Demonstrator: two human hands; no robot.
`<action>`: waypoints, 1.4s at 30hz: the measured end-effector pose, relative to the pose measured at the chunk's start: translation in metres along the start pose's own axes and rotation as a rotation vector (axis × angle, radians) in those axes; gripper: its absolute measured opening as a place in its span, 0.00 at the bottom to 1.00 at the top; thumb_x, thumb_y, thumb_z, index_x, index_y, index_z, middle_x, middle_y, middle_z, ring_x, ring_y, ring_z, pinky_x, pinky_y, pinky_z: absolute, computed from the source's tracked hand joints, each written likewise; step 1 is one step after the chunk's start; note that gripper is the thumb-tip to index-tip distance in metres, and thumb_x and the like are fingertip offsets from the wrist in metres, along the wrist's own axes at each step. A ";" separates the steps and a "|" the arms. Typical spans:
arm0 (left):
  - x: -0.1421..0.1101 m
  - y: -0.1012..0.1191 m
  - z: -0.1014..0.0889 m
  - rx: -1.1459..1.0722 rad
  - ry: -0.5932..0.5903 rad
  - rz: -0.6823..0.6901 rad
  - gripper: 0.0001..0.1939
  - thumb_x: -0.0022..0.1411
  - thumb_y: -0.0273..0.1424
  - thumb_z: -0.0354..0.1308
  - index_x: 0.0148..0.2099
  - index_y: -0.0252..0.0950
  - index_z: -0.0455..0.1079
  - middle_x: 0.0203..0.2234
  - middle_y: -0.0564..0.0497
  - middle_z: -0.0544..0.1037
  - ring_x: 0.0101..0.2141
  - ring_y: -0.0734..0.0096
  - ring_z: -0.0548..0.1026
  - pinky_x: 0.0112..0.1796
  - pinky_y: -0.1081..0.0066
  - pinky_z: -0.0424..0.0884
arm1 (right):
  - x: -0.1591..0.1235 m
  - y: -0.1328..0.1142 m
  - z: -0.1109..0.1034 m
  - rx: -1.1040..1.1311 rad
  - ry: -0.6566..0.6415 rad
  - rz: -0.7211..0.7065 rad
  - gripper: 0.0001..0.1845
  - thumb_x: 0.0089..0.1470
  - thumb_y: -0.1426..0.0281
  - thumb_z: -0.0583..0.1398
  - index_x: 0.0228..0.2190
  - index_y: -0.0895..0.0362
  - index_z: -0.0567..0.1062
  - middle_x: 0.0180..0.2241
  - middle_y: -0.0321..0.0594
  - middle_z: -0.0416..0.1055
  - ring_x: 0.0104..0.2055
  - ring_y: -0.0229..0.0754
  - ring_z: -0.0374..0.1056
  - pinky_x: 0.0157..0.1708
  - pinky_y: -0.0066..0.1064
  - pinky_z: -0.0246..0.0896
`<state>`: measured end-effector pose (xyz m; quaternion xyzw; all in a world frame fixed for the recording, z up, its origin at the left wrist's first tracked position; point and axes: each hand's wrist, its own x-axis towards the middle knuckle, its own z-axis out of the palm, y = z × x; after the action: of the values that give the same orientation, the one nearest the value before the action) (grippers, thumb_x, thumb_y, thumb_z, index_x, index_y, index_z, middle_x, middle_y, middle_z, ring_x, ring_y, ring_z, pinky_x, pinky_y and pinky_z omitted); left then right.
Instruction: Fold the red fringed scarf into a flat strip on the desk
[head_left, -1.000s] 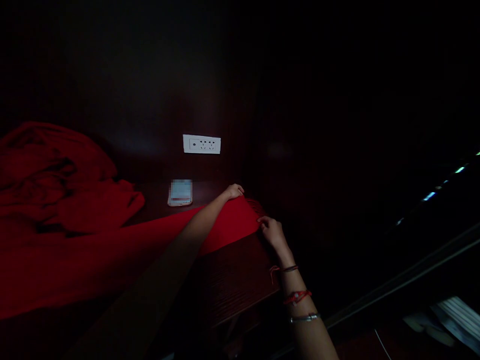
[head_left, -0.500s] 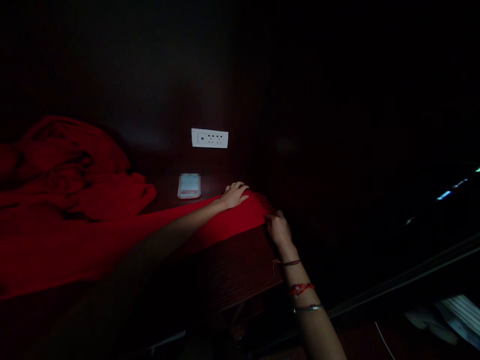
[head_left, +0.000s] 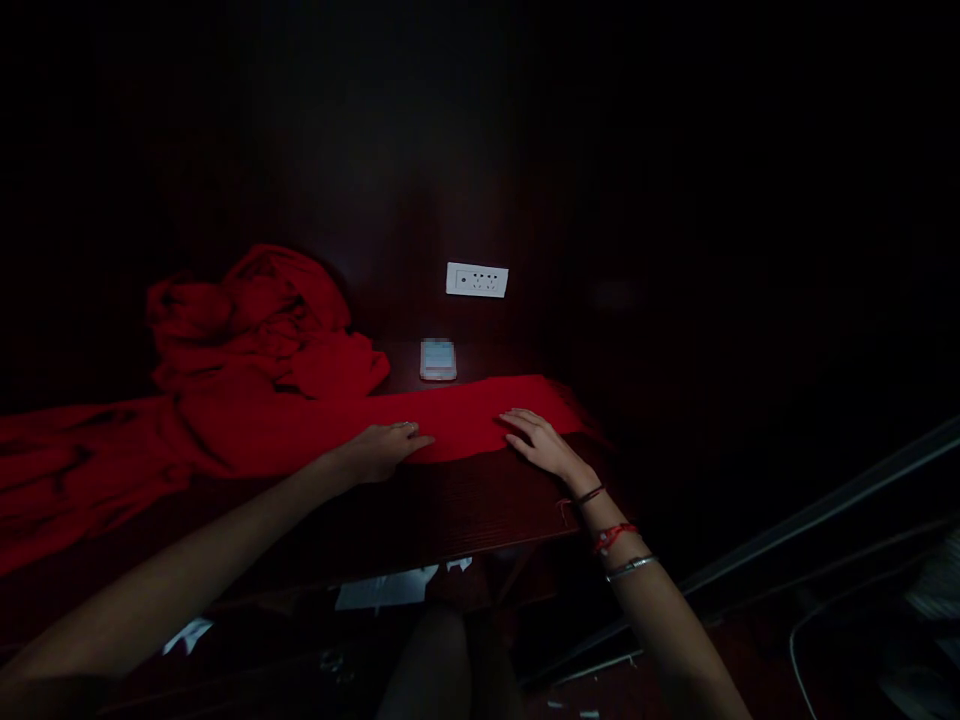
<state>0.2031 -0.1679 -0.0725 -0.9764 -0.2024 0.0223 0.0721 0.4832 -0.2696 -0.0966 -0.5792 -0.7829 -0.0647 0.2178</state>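
Observation:
A long strip of red cloth (head_left: pixel 465 415) lies flat along a dark wooden table (head_left: pixel 465 505), its frayed right end near the table's right side. My left hand (head_left: pixel 382 450) rests on the strip's near edge, fingers stretched out, a ring on one of them. Farther right, my right hand (head_left: pixel 540 443) lies on the cloth with its fingers extended and slightly apart. Bracelets circle the right wrist and forearm. Neither hand grips the fabric. At the left, the cloth joins a crumpled heap of red fabric (head_left: pixel 281 320).
Behind the strip lies a small device with a lit, blurred screen (head_left: pixel 438 358). A white socket plate (head_left: pixel 477 280) is on the dark wall. Pale sheets (head_left: pixel 386 588) show below the table's front edge. A thin cable (head_left: pixel 796 650) runs at the lower right.
My left hand has drawn back leftward to the cloth's near edge. The right hand has left the frayed corner and now lies flat on the strip. The view has swung left.

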 end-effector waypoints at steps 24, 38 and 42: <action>-0.009 -0.040 0.008 -0.072 0.154 -0.040 0.13 0.58 0.25 0.40 0.40 0.36 0.64 0.27 0.48 0.71 0.28 0.70 0.69 0.28 0.76 0.62 | 0.003 -0.005 0.007 -0.178 0.103 -0.091 0.09 0.55 0.72 0.47 0.32 0.57 0.66 0.28 0.41 0.66 0.31 0.40 0.60 0.34 0.32 0.56; 0.002 -0.009 -0.004 0.005 0.234 0.096 0.08 0.58 0.30 0.48 0.41 0.37 0.63 0.36 0.48 0.70 0.36 0.68 0.69 0.34 0.73 0.63 | 0.006 -0.003 0.006 -0.098 0.098 -0.054 0.10 0.55 0.69 0.47 0.30 0.57 0.67 0.28 0.41 0.65 0.32 0.40 0.60 0.34 0.31 0.55; 0.001 -0.014 -0.005 0.053 0.247 0.098 0.09 0.60 0.31 0.44 0.37 0.36 0.65 0.30 0.48 0.72 0.31 0.69 0.71 0.30 0.74 0.63 | 0.006 -0.002 0.005 -0.050 0.101 -0.043 0.11 0.56 0.69 0.47 0.30 0.57 0.67 0.28 0.41 0.65 0.32 0.40 0.60 0.34 0.31 0.56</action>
<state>0.1988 -0.1560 -0.0658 -0.9782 -0.1432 -0.0895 0.1209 0.4784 -0.2634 -0.0985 -0.5635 -0.7813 -0.1183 0.2410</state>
